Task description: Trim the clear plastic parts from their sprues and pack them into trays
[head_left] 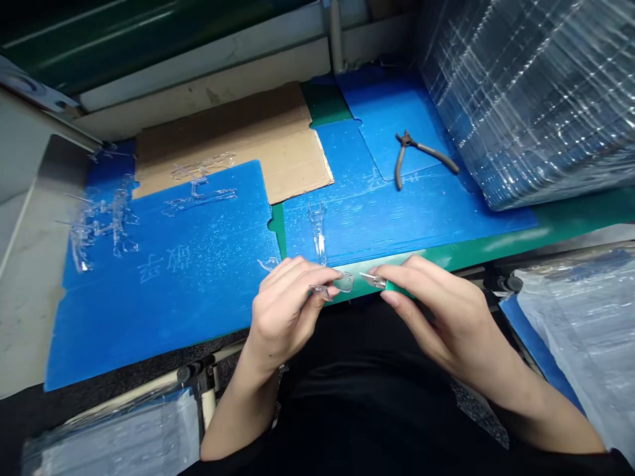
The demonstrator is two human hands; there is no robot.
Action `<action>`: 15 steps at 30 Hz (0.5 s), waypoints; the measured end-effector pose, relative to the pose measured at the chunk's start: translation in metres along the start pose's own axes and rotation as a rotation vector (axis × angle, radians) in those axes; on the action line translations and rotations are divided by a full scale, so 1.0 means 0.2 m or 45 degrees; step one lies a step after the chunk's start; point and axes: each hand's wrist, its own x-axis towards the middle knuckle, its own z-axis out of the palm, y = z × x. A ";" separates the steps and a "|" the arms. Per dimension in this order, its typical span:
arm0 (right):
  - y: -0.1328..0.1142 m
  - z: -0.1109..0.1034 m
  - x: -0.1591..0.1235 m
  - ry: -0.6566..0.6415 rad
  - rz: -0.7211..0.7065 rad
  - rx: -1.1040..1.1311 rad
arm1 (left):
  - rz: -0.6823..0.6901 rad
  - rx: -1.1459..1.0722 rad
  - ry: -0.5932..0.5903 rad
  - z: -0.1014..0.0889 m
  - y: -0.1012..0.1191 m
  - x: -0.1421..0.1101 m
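Observation:
My left hand (290, 301) is closed in a pinch on a small clear plastic part (342, 283) at the near edge of the blue work mat (163, 291). My right hand (426, 311) is closed on a small metal blade (373, 279) whose tip points at the clear part, a short gap from it. A long clear plastic sprue (317, 235) lies on the mat just beyond my fingers. Both hands hover over my lap in front of the bench.
Grey pliers (419, 155) lie on the blue sheet at back right. Several clear plastic pieces (99, 221) are piled at the left. A cardboard sheet (238, 139) lies at the back. Stacked clear trays (536, 92) stand at right; bagged stock (590, 330) sits lower right.

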 end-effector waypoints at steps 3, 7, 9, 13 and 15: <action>-0.02 -0.01 -0.01 -0.043 -0.010 -0.046 | 0.034 0.055 0.027 0.00 0.00 0.00; -0.02 -0.01 -0.02 -0.061 -0.001 -0.079 | 0.045 0.084 0.039 0.01 0.00 0.00; -0.02 -0.01 -0.01 -0.069 0.004 -0.088 | 0.053 0.108 0.027 0.01 0.00 -0.01; -0.02 -0.03 -0.01 -0.092 0.013 -0.117 | 0.073 0.167 -0.006 0.00 0.00 -0.01; -0.03 -0.04 -0.02 -0.092 0.013 -0.136 | 0.085 0.192 -0.023 -0.01 0.00 -0.01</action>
